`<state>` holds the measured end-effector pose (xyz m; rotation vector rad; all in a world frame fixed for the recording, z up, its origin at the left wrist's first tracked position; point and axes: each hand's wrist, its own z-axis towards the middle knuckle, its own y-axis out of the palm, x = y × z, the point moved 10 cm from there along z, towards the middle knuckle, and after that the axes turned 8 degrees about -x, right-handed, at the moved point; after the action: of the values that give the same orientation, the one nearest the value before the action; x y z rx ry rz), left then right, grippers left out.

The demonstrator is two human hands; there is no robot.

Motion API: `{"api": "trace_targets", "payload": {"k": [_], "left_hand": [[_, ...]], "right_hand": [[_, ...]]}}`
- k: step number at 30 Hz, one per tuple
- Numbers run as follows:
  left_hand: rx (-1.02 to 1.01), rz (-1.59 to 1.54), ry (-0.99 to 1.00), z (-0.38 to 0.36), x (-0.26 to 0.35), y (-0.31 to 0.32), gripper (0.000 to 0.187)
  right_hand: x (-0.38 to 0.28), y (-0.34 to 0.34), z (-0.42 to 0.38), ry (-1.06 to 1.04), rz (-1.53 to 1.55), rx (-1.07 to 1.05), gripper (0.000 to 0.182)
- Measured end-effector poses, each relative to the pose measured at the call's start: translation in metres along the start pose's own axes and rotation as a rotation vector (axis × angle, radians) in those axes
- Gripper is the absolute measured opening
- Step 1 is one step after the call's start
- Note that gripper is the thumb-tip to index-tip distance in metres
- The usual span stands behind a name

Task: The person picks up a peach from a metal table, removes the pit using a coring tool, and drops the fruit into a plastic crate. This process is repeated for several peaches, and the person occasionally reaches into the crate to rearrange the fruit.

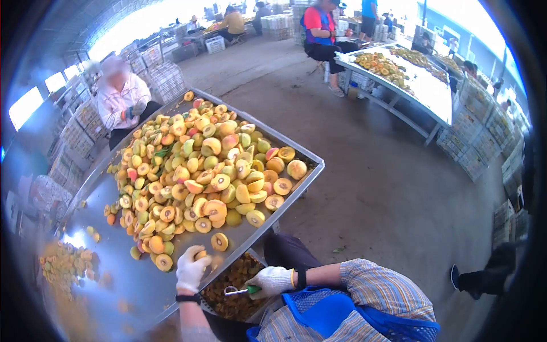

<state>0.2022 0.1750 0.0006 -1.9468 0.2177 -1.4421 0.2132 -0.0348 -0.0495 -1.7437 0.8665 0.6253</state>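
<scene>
My left hand, in a white knit glove, is closed around a yellow peach half at the table's near edge. A blurred orange piece shows just right of its fingers. My right hand, also gloved, grips a pitting tool by its green handle; the thin metal loop points left. Beneath both hands is a container holding a heap of brown pits or scraps. A large pile of halved peaches, many with pits showing, covers much of the metal table.
Across the table's far left corner sits a person in a pale jacket. More halved fruit lies at the lower left. Another fruit table stands at the back right, with a seated person beside it. Stacked crates line the right side.
</scene>
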Motion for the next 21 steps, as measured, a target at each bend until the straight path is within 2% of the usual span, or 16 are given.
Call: {"api": "trace_targets", "payload": {"k": [2,4,5,6,8,9,11,12,13,14,16,18,21], "left_hand": [[0.065,-0.675,-0.138,-0.028,-0.016,-0.005,0.036],[0.074,-1.172,-0.08,-0.059,-0.002,0.003,0.041],[0.167,-1.319,-0.062,-0.071,-0.003,0.008,0.045],[0.156,-1.322,-0.054,-0.077,-0.003,0.017,0.045],[0.265,-1.481,-0.008,-0.09,-0.016,0.024,0.046],[0.233,-1.448,0.019,-0.094,-0.019,0.029,0.044],[0.319,-1.543,0.025,-0.097,-0.032,0.044,0.043],[0.371,-1.543,-0.06,-0.108,-0.007,0.046,0.048],[0.304,-1.508,-0.066,-0.108,-0.005,0.05,0.053],[0.229,-1.474,-0.072,-0.109,0.0,0.055,0.057],[0.22,-1.432,-0.066,-0.112,0.013,0.057,0.063],[0.233,-1.482,-0.064,-0.112,0.018,0.061,0.064],[0.35,-1.414,-0.02,-0.113,0.012,0.06,0.062]], "right_hand": [[-0.01,-0.005,-0.002,-0.069,0.118,0.061,0.041],[-0.011,-0.005,-0.001,-0.038,0.126,0.055,0.046],[-0.021,-0.011,-0.005,-0.082,0.104,0.098,0.045],[-0.03,-0.016,-0.01,-0.127,0.08,0.139,0.044],[-0.036,-0.02,-0.013,-0.143,0.058,0.164,0.043],[-0.033,-0.021,-0.013,-0.116,0.039,0.184,0.044],[-0.043,-0.027,-0.024,-0.09,-0.001,0.244,0.045],[-0.046,-0.038,-0.032,-0.003,0.033,0.244,0.042],[-0.05,-0.048,-0.037,-0.015,0.035,0.291,0.042],[-0.045,-0.05,-0.035,0.084,0.031,0.235,0.041],[-0.043,-0.052,-0.032,0.002,-0.081,0.358,0.039],[-0.056,-0.054,-0.035,0.078,-0.117,0.273,0.037],[-0.06,-0.048,-0.032,-0.016,-0.179,0.297,0.041]]}}
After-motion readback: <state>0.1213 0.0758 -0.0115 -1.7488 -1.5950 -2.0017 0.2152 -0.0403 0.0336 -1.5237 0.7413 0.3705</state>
